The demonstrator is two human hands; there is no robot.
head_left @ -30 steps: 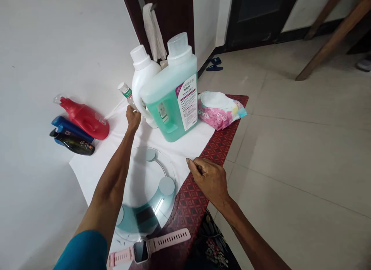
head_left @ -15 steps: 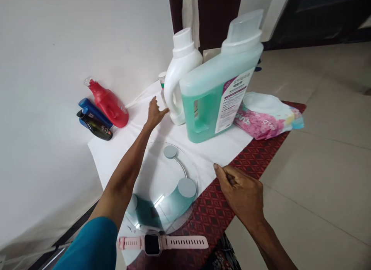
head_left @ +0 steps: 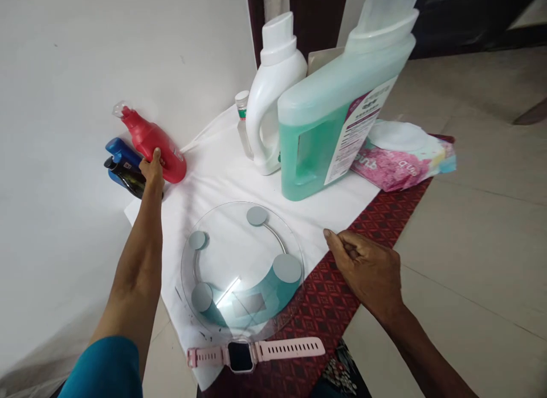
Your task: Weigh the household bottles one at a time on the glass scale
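Note:
My left hand (head_left: pixel 152 171) is at a red bottle (head_left: pixel 147 134) beside the wall, its thumb against the lower side near the handle. The fingers look closed around that part, though they are partly hidden. Close beside it lean a blue bottle (head_left: pixel 122 150) and a black bottle (head_left: pixel 128 174), partly covered by the hand. My right hand (head_left: pixel 368 268) hovers over the table's right edge, fingers curled in and thumb pressed along them, with nothing visible inside. Between my arms lies a round glass scale (head_left: pixel 243 255), and in front of it a pink-strapped smartwatch (head_left: pixel 240 356).
A large jug of green liquid (head_left: pixel 318 141), a white bottle with handle (head_left: pixel 277 73) and a small clear bottle (head_left: pixel 243 127) stand at the back. A pink wipes pack (head_left: pixel 397 164) lies to the right. White cloth (head_left: pixel 213 158) covers part of the red patterned tablecloth (head_left: pixel 331 287).
My left hand has swung left from beside the white bottle to the red bottle. My right hand keeps its curled shape. The view has shifted slightly.

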